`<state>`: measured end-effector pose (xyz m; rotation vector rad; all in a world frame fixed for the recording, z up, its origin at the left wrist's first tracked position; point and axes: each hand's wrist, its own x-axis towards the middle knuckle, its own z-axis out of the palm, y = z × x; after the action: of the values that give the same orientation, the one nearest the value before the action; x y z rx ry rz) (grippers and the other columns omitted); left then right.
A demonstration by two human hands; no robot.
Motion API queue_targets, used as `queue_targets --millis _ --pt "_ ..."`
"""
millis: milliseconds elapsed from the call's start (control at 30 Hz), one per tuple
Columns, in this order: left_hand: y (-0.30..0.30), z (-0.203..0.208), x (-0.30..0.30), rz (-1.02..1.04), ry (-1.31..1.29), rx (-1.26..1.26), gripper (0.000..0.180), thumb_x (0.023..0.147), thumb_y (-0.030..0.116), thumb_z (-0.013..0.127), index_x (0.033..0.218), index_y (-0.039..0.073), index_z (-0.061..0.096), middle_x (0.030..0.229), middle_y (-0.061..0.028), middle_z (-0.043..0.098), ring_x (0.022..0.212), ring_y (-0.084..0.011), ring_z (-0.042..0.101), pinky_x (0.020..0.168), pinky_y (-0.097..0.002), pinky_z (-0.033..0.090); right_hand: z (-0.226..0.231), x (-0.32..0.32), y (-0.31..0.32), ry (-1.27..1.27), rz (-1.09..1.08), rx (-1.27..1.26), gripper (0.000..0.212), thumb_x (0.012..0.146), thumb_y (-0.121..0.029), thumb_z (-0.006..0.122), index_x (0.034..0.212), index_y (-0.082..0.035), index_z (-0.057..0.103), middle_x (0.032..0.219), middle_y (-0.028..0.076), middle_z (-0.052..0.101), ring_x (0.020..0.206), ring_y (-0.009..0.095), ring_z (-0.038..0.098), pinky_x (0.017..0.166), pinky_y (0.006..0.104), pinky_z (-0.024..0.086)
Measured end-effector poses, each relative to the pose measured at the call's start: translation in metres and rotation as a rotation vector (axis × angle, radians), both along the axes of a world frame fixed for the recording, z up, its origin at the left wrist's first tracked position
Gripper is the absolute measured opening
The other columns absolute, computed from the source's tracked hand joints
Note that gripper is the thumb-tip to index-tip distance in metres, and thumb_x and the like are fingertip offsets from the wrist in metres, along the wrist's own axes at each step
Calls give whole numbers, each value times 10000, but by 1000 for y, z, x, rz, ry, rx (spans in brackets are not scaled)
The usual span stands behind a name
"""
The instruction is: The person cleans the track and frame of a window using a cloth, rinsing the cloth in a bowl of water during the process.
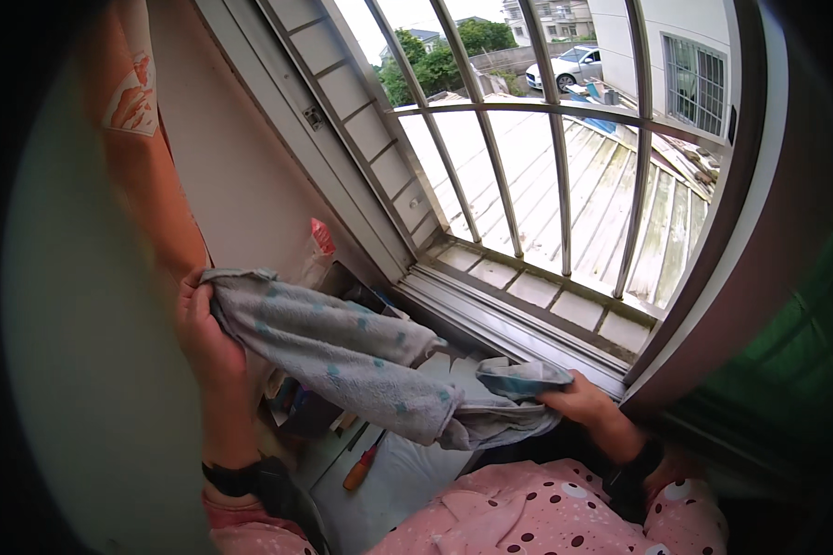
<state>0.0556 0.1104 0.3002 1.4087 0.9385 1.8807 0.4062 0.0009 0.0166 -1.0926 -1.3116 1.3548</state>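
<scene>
A soft grey garment (pixel 342 361) with small teal spots stretches across the space in front of me. My left hand (pixel 211 333) is raised at the left, its fingers closed around the garment's upper left edge. From there two long tubes of cloth, like legs or sleeves, slant down to the right. At the right, lower down, my right hand (pixel 583 405) grips a bunched end, where a folded, cuff-like part stands up. Whether it is trousers or a top I cannot tell. Most of my right fingertips are hidden by cloth.
Below the garment, a screwdriver (pixel 362 469) with an orange-red handle lies on a pale surface (pixel 403 486). Small boxes and clutter (pixel 301 407) stand by the left wall. Ahead is a window with metal bars (pixel 560 166) and a sill track (pixel 491 324). Green fabric (pixel 777 361) hangs at right.
</scene>
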Motion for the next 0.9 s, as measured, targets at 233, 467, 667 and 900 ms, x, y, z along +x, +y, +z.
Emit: queue_targets --millis 233,467,667,900 --pt "2 -13 13 3 229 -156 114 896 54 466 996 82 510 878 -18 555 692 -64 556 537 -200 496 15 1 -32 7 49 -91 348 801 -178 642 1122 -70 560 725 -25 554 533 57 465 464 211 378" --pt "-2 -6 53 -263 -23 -28 146 910 36 434 1040 57 498 925 -58 563 826 -129 574 695 -281 521 49 2 -30 -792 -188 243 249 820 -269 641 741 -33 630 621 9 586 543 125 534 488 282 404" --pt "-3 -38 87 -369 158 -175 131 891 22 481 1010 25 538 892 -24 572 798 -62 526 732 -208 446 53 -13 -6 323 -153 98 263 847 -240 613 730 -6 624 602 37 589 518 124 544 488 232 411" --pt "-31 0 108 -477 1 -112 144 902 49 489 1044 36 511 961 -53 585 855 -110 574 753 -249 491 78 -62 13 -275 -253 578 287 753 -132 674 1020 -44 616 851 101 628 731 184 625 644 284 487"
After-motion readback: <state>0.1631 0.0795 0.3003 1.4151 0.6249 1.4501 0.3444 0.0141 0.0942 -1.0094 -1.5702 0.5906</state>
